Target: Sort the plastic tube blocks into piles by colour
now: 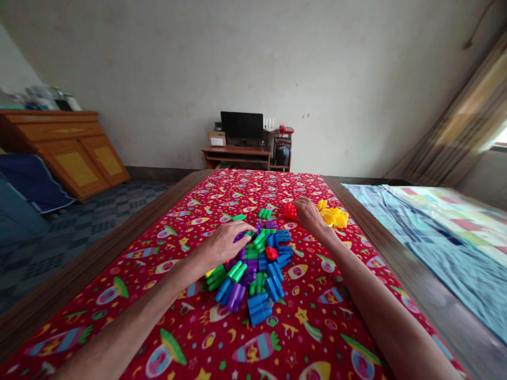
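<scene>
- Resting on the mixed block pile [257, 269] at mid-table, left hand [225, 245], fingers curled over purple and green pieces (grip not discernible).
- Reaching toward the right edge, right hand [311, 214], between red blocks [289, 211] and yellow blocks [335, 216]; grip not discernible.
- Beneath all: red patterned tablecloth [237, 338].

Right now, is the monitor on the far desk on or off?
Off, apparently: the monitor on the desk shows a uniformly black screen, without any picture or glow.
</scene>
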